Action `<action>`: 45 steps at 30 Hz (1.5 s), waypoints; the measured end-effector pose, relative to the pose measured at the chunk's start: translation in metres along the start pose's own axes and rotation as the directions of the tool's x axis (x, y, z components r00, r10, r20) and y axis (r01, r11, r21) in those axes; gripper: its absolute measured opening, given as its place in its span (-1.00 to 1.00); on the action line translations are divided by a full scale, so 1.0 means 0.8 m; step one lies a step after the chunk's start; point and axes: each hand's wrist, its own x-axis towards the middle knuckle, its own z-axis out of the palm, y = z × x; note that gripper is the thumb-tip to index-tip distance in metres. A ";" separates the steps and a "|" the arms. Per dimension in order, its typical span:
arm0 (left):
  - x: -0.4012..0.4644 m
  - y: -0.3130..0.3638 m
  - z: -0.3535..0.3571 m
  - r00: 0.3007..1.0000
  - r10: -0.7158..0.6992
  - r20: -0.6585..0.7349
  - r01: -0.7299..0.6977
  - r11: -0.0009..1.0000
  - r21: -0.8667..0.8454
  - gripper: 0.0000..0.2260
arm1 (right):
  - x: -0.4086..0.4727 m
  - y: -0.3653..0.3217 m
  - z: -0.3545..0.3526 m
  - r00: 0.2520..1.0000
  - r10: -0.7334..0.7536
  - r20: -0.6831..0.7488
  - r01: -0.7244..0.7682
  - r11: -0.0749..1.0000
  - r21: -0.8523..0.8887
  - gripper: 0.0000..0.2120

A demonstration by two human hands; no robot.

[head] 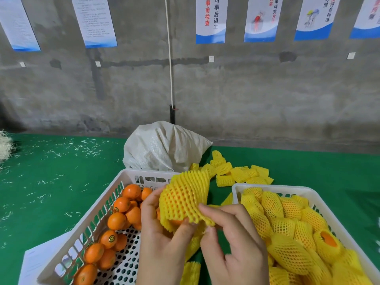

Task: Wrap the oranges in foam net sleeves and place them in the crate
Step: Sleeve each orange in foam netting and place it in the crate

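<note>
Both hands are curled on one yellow foam net sleeve (185, 199) held above the gap betw. two crates: left hand (162, 235) is cupped under it, thumb pinching the lower edge; right hand (232, 239) pinches the near rim w/ thumb and forefinger. An orange (176, 222) inside is mostly hidden, only a sliver seen at the sleeve mouth. Bare oranges (117, 221) are seen in the left crate (98, 210), wrapped oranges (287, 251) in the right crate (267, 187); both crates are cut off at the bottom. Spare sleeves (240, 173) lie on the green bench (61, 171).
</note>
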 end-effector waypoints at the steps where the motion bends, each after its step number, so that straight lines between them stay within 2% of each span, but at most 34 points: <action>1: -0.002 0.000 0.003 1.000 0.003 0.017 -0.002 1.000 -0.028 -0.37 | -0.001 0.003 0.001 0.998 0.054 0.016 -0.054 0.998 0.012 -0.69; 3: -0.006 0.003 0.003 0.994 -0.019 0.112 0.027 0.997 -0.071 -0.34 | 0.002 0.007 -0.001 0.989 0.131 0.070 -0.133 0.991 0.031 -0.59; 6: -0.005 0.011 -0.003 0.966 -0.057 0.251 0.086 0.991 -0.106 -0.28 | -0.001 0.015 -0.006 0.979 0.143 0.143 -0.142 0.990 -0.019 -0.48; 7: -0.004 0.013 -0.006 0.965 -0.059 0.255 0.090 0.990 -0.108 -0.25 | 0.001 0.018 -0.007 0.981 0.137 0.140 -0.137 0.990 -0.014 -0.49; 10: 0.001 0.012 -0.007 0.994 -0.019 0.110 0.022 0.999 -0.031 -0.23 | -0.002 0.022 -0.006 0.993 0.057 0.102 -0.057 0.998 0.002 -0.62; 12: 0.002 0.009 -0.003 0.998 0.041 0.038 -0.042 0.999 0.035 -0.25 | -0.012 0.023 -0.004 0.989 0.025 0.146 -0.026 1.000 0.008 -0.70; 14: 0.000 -0.001 0.002 0.994 0.108 0.011 -0.108 0.990 0.095 -0.25 | -0.021 0.026 -0.007 0.968 0.143 0.206 -0.168 0.979 0.113 -0.76; 15: -0.002 -0.006 0.004 0.991 0.134 0.011 -0.134 0.984 0.115 -0.24 | -0.019 0.022 -0.010 0.929 0.281 0.241 -0.335 0.915 0.223 -0.72; 16: -0.005 -0.010 0.005 0.988 0.154 0.024 -0.156 0.980 0.125 -0.22 | -0.017 0.018 -0.013 0.861 0.422 0.285 -0.503 0.790 0.350 -0.55; 17: -0.007 -0.014 0.006 0.984 0.169 0.059 -0.175 0.975 0.136 -0.20 | -0.015 0.017 -0.015 0.763 0.536 0.361 -0.646 0.620 0.445 -0.40; 19: -0.010 -0.020 0.010 0.960 0.213 0.182 -0.251 0.942 0.222 -0.18 | -0.013 0.018 -0.018 0.618 0.602 0.506 -0.777 0.371 0.508 -0.38; 21: -0.013 -0.030 0.016 0.919 0.284 0.275 -0.365 0.875 0.318 -0.27 | -0.018 0.018 -0.019 0.557 0.624 0.548 -0.806 0.247 0.538 -0.38; 25: -0.023 -0.067 0.014 0.901 0.289 0.324 -0.388 0.871 0.302 -0.47 | -0.032 0.029 -0.032 0.505 0.739 0.445 -0.762 0.141 0.632 -0.52; 27: -0.029 -0.085 0.012 0.868 0.319 0.381 -0.457 0.813 0.360 -0.59 | -0.035 0.042 -0.039 0.447 0.805 0.390 -0.740 0.089 0.666 -0.62; 29: -0.034 -0.096 0.015 0.847 0.319 0.426 -0.486 0.789 0.375 -0.70 | -0.035 0.059 -0.045 0.385 0.846 0.370 -0.746 0.048 0.664 -0.62; 31: -0.034 -0.105 0.018 0.834 0.258 0.488 -0.461 0.812 0.358 -0.83 | -0.033 0.083 -0.056 0.374 0.867 0.329 -0.757 0.080 0.649 -0.57; 32: -0.033 -0.111 0.017 0.839 0.206 0.504 -0.428 0.822 0.375 -0.82 | -0.029 0.097 -0.064 0.375 0.885 0.275 -0.763 0.126 0.634 -0.54; 34: -0.027 -0.130 0.003 0.878 0.069 0.474 -0.316 0.828 0.464 -0.77 | -0.014 0.131 -0.086 0.415 0.906 0.089 -0.794 0.312 0.522 -0.42; 35: -0.023 -0.144 -0.008 0.900 -0.006 0.436 -0.248 0.815 0.524 -0.76 | -0.004 0.154 -0.100 0.474 0.880 -0.018 -0.797 0.438 0.416 -0.38; 37: -0.015 -0.171 -0.027 0.921 -0.165 0.352 -0.121 0.740 0.662 -0.69 | 0.017 0.208 -0.131 0.636 0.742 -0.211 -0.746 0.661 0.079 -0.40; 38: -0.014 -0.185 -0.035 0.920 -0.219 0.325 -0.087 0.695 0.714 -0.67 | 0.027 0.237 -0.144 0.709 0.651 -0.271 -0.697 0.707 -0.124 -0.37; 39: -0.016 -0.198 -0.039 0.918 -0.244 0.314 -0.081 0.658 0.748 -0.67 | 0.033 0.269 -0.155 0.771 0.571 -0.284 -0.637 0.705 -0.312 -0.35; 40: -0.018 -0.209 -0.040 0.915 -0.246 0.318 -0.098 0.630 0.770 -0.67 | 0.034 0.304 -0.161 0.814 0.530 -0.238 -0.573 0.663 -0.482 -0.33; 41: -0.021 -0.217 -0.040 0.912 -0.240 0.334 -0.127 0.608 0.784 -0.67 | 0.029 0.334 -0.162 0.822 0.552 -0.138 -0.504 0.596 -0.625 -0.33; 42: -0.022 -0.222 -0.039 0.908 -0.240 0.345 -0.146 0.590 0.794 -0.67 | 0.018 0.360 -0.159 0.779 0.626 -0.017 -0.438 0.525 -0.730 -0.32; 43: -0.022 -0.225 -0.037 0.906 -0.253 0.339 -0.139 0.578 0.804 -0.67 | 0.001 0.380 -0.155 0.678 0.731 0.079 -0.403 0.459 -0.792 -0.30; 44: -0.021 -0.228 -0.036 0.909 -0.269 0.320 -0.116 0.573 0.811 -0.68 | -0.016 0.393 -0.150 0.566 0.815 0.123 -0.417 0.412 -0.810 -0.28; 45: -0.019 -0.230 -0.036 0.913 -0.281 0.296 -0.087 0.575 0.814 -0.68 | -0.030 0.401 -0.149 0.492 0.862 0.123 -0.463 0.379 -0.801 -0.27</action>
